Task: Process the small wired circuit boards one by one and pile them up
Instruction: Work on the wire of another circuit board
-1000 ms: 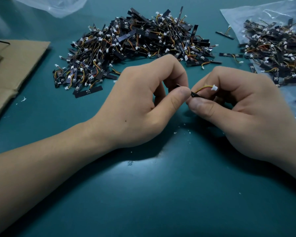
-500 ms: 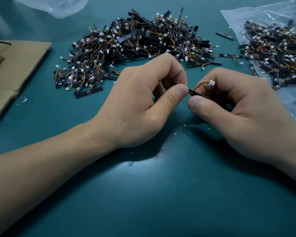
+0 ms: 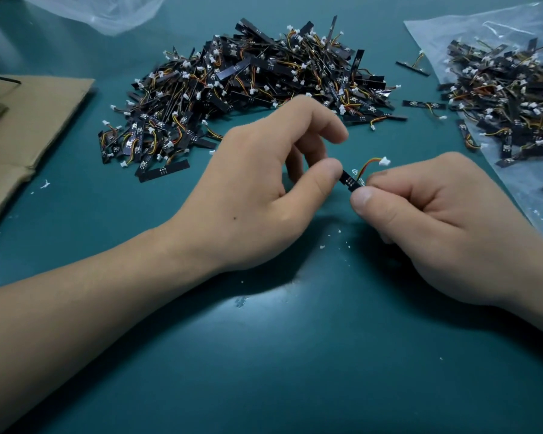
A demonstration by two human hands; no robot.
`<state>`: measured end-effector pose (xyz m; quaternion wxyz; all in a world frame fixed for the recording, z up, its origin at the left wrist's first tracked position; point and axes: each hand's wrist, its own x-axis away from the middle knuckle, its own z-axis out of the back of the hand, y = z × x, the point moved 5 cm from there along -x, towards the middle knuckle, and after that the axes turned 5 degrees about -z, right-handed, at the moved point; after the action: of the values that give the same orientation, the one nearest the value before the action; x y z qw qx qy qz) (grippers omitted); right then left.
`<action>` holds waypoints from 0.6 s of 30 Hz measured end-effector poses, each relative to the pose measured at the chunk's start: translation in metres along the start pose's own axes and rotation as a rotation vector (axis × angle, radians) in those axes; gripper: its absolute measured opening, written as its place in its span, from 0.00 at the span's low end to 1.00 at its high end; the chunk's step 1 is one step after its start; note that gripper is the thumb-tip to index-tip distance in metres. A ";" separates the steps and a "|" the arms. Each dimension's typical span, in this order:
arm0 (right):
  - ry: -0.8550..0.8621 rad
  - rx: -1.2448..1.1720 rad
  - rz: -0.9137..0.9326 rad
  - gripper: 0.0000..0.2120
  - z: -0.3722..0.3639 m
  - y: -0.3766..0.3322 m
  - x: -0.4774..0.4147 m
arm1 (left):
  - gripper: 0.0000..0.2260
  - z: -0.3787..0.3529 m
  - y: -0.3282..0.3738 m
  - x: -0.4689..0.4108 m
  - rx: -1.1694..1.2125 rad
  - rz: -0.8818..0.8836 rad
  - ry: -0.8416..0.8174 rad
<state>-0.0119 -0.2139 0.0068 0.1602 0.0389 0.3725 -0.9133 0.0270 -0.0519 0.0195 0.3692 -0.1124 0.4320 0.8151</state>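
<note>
A small black circuit board with orange and red wires and a white connector is held between my two hands above the teal table. My right hand pinches its right end between thumb and curled fingers. My left hand touches the board's left end with its thumb, while the index finger is lifted off above it. A large pile of like boards lies behind my left hand. A second pile lies on a clear plastic bag at the right.
Flattened cardboard lies at the left edge. Another clear plastic bag sits at the top left. Single boards lie loose between the two piles. Small white flecks dot the table near my hands.
My left index finger has lifted off the board, which was pinched between thumb and finger before. The board now shows more of its flat face, and the hands have drawn slightly apart.
</note>
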 end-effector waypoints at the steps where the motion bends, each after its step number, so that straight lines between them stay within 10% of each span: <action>1: 0.006 0.002 -0.001 0.23 0.000 0.000 0.000 | 0.08 0.002 -0.001 -0.001 -0.006 0.008 0.024; 8: 0.374 -0.572 -0.119 0.08 0.021 0.023 -0.007 | 0.15 0.004 -0.016 0.000 -0.103 0.209 0.054; 18: 0.115 0.044 0.007 0.04 0.002 0.005 0.002 | 0.26 -0.002 -0.013 0.001 -0.129 0.109 -0.023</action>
<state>-0.0119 -0.2189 0.0048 0.1411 0.0960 0.3606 -0.9170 0.0350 -0.0485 0.0091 0.3210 -0.1029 0.3800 0.8614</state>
